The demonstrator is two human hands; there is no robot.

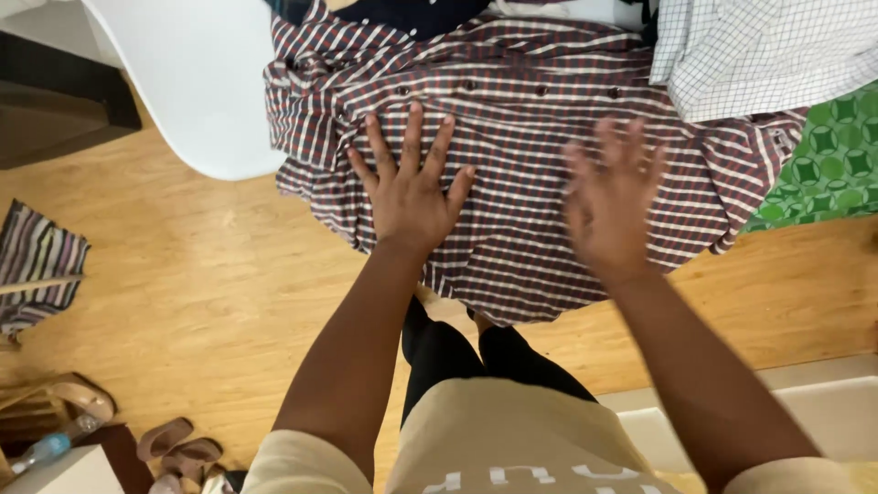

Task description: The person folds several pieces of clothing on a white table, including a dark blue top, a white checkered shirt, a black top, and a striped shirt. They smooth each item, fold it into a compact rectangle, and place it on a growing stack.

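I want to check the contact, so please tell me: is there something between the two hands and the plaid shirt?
Nothing visible. The left hand lies flat on the plaid shirt, fingers spread. The right hand is over the same shirt but blurred, so its contact cannot be told. The checked white shirt overlaps only the far right corner.

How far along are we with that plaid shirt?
Done: the red, white and navy plaid button shirt lies spread out, button row showing. In hand: left hand presses flat on it; right hand is blurred over it. Left: no fold visible yet; hem hangs over the edge.
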